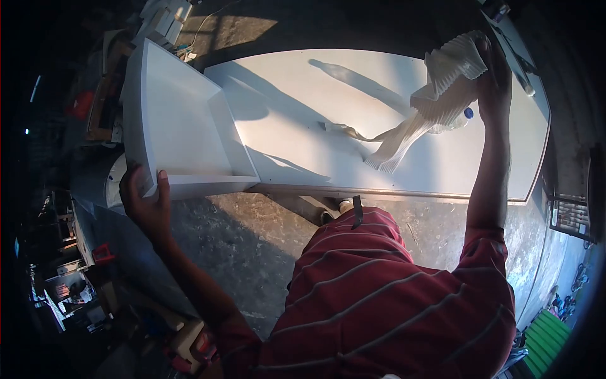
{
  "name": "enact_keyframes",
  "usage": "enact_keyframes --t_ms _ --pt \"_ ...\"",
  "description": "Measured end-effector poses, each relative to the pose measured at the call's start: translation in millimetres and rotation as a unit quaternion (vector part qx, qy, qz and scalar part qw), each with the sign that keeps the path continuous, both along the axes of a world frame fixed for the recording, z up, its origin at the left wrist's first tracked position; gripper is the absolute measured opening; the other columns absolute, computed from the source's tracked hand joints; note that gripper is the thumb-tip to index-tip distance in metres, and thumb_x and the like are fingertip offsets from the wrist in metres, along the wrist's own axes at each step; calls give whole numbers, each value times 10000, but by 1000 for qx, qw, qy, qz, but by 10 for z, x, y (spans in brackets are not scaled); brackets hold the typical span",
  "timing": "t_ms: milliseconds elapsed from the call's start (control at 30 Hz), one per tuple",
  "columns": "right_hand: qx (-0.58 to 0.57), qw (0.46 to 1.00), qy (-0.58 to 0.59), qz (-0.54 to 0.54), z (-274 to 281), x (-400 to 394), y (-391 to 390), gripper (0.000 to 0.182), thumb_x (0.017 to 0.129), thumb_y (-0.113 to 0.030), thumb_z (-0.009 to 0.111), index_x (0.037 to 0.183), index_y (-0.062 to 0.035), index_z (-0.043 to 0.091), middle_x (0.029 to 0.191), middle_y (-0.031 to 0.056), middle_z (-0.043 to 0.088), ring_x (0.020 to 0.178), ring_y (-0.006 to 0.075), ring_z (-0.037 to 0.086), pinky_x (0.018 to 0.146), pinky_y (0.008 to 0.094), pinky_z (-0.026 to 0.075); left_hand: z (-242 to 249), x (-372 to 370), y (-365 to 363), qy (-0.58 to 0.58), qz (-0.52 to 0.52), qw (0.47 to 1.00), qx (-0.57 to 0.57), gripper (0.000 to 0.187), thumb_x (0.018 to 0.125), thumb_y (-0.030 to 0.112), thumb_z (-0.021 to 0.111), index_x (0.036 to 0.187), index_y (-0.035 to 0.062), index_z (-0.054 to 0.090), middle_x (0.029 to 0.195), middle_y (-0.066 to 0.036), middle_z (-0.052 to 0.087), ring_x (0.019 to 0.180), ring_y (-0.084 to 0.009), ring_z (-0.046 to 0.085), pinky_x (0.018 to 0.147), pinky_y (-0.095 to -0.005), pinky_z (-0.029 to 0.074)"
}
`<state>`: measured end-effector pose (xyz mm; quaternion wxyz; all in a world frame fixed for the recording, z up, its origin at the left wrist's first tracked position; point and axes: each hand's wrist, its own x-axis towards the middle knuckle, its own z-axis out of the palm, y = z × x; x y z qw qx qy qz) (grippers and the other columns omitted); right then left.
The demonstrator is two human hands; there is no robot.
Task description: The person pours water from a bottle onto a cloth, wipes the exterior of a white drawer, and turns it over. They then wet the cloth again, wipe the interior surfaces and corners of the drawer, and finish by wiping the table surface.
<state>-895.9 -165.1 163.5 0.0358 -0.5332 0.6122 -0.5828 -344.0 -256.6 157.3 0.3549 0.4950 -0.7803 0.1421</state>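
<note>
At the left, my left hand (148, 205) grips the near corner of a white open box (180, 126), shaped like a drawer, with the thumb over its edge. The box stands tilted at the left end of a white tabletop (284, 126). My right hand (495, 72) is raised over the table's right part, closed on a pleated off-white cloth (451, 66). The cloth hangs down, and its lower end reaches close to the tabletop. Partly hidden behind it is a clear plastic bottle with a blue cap (468, 113).
Small tools (524, 82) lie along the table's right edge. White boxes or boards (165, 25) are stacked at the far left. A red object (103, 254) and dark clutter line the left side. A green slatted piece (548, 341) is at the lower right. Concrete floor (252, 252) shows below the table.
</note>
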Motion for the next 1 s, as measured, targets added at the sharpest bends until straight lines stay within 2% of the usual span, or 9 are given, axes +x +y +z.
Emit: enact_keyframes --t_ms 200,267,400,467,600,733,833,867,1000 --pt "-47 981 92 -163 557 -147 162 367 972 -330 491 1185 -53 602 1013 71 651 932 142 603 812 288 452 -1 -67 -17 11 -23 999 -33 425 723 224 783 1058 30 609 1084 -130 602 1047 -312 568 890 -430 457" --pt "-12 990 6 -141 520 -427 99 382 973 -332 474 1222 -65 588 1049 74 651 990 150 603 847 297 450 -22 -77 8 17 -25 999 -37 419 730 264 777 1041 32 620 1087 -128 597 1053 -320 565 898 -444 451" --pt "205 957 197 -50 326 -517 32 417 974 -386 445 1162 -50 609 953 72 655 813 134 591 748 287 460 3 -228 243 9 -30 980 -197 343 801 309 703 960 13 632 1132 -152 544 1050 -332 552 892 -463 458" --pt "242 964 108 13 375 -409 7 417 973 -402 442 1073 -38 619 868 51 644 695 106 542 678 282 449 -117 -338 399 112 -87 954 -263 270 857 258 631 890 -9 603 1098 -173 535 1043 -321 550 883 -463 469" --pt "192 968 66 149 237 438 -42 395 982 -372 478 1051 -5 608 873 52 638 791 103 542 738 270 447 -558 -1369 697 249 -216 944 14 165 812 126 632 929 17 590 1059 -135 558 979 -296 553 850 -400 456" --pt "171 956 91 220 -164 734 -407 470 968 -434 478 991 12 626 758 64 637 700 119 555 681 298 470 -1038 -2358 740 229 -313 890 239 589 777 249 722 1252 11 467 1203 -196 482 1130 -356 479 942 -439 416" --pt "118 923 -86 355 34 939 -473 458 957 -454 486 974 -18 624 740 9 591 708 81 537 682 240 444 -1309 -2777 529 253 -277 858 350 865 731 351 774 1358 6 289 1300 -270 357 1210 -419 396 976 -486 382" --pt "119 906 -112 390 175 968 -475 425 961 -442 486 1005 -39 612 765 -11 582 727 62 534 688 211 428 -1363 -2903 467 257 -263 889 273 696 755 340 772 1252 -4 427 1203 -193 515 1102 -301 537 859 -438 465" --pt "84 848 -323 411 429 862 -614 443 956 -460 483 1084 -47 583 812 -4 601 774 86 563 740 237 458 -1293 -3175 197 320 -269 842 339 275 928 240 594 907 -34 600 785 -134 642 715 -181 640 621 -283 482"
